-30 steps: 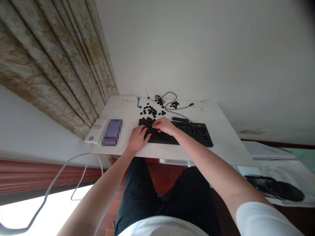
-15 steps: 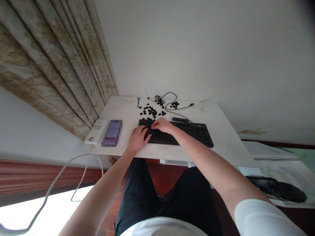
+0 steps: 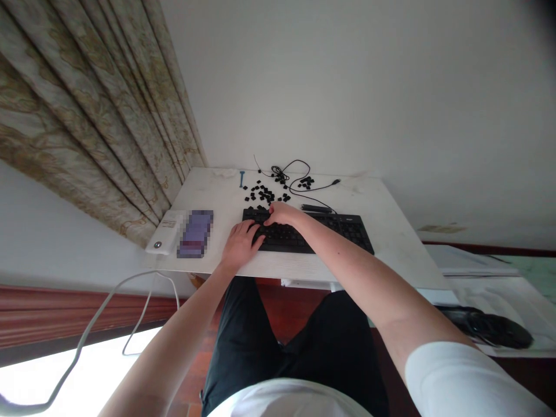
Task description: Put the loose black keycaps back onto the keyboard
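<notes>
A black keyboard lies along the front part of the white table. My left hand rests open at its left end, with fingers spread and the fingertips on its keys. Over the upper left part of the keyboard, my right hand is closed, its fingers curled and the thumb tip down at the keys. Whatever is between or under those fingers is too small to make out. Just behind the keyboard, many loose black keycaps are scattered. A second small group of keycaps lies farther right.
A black cable with a USB plug loops behind the keyboard. A small blue tool lies at the back left. On the left are a blurred-out phone and a white box. A black object is at the lower right.
My right hand has shifted slightly, from a pinch above the keys to the thumb pointing down onto them. My left hand stays at the keyboard's left end. The view has moved slightly.
</notes>
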`<move>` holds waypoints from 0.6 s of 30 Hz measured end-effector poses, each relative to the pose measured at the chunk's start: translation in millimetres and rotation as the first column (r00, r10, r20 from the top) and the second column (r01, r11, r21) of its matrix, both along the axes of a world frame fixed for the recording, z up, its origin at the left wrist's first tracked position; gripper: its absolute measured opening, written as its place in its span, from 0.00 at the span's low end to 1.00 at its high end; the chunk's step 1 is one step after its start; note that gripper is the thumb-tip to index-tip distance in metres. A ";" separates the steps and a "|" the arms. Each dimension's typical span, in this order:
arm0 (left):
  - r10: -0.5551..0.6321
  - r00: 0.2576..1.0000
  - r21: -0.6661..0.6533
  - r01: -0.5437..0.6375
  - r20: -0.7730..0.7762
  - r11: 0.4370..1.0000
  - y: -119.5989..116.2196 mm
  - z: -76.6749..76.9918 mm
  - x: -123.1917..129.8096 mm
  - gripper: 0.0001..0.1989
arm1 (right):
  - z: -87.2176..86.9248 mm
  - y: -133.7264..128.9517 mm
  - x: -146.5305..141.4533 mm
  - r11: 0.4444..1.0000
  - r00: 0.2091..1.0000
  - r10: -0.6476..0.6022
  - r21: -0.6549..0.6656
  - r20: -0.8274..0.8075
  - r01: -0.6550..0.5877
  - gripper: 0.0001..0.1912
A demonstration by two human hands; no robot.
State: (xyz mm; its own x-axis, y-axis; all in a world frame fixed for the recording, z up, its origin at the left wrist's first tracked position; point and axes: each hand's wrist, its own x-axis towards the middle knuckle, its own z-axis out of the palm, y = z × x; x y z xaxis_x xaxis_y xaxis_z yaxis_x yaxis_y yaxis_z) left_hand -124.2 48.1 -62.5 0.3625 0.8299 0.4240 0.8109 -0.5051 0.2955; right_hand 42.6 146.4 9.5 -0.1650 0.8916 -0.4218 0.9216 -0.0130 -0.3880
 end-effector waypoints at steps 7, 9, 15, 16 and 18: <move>-0.008 1.000 -0.035 0.008 0.001 0.999 0.6 -0.5 1.1 0.19 | -3.7 12.4 0.2 0.990 0.989 0.139 -0.026 0.056 -0.138 0.12; -0.008 1.000 -0.043 0.009 0.013 0.999 1.1 -0.6 1.0 0.19 | -7.8 12.8 0.6 0.989 0.988 0.147 0.025 0.055 -0.148 0.12; -0.005 0.999 -0.037 0.006 0.037 0.999 2.7 -1.0 -1.6 0.18 | -20.8 -12.8 21.1 0.968 0.977 0.085 0.249 -0.195 -0.035 0.09; -0.003 0.999 -0.036 0.004 0.042 0.999 2.8 -1.2 -1.8 0.18 | -23.8 -22.1 29.5 0.943 0.960 0.075 0.332 -0.268 0.019 0.08; -0.001 0.999 -0.035 0.003 0.048 0.999 2.6 -1.6 -1.7 0.18 | -31.3 -43.7 50.9 0.854 0.935 0.016 0.491 -0.354 0.171 0.10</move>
State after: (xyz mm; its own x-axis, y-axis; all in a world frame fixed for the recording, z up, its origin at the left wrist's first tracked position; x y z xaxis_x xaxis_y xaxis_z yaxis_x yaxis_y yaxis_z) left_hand -125.9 50.7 -64.1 0.3439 0.8440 0.4115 0.7945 -0.4951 0.3515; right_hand 93.5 102.7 -21.8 -0.1326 0.9781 0.1607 0.7392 0.2056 -0.6413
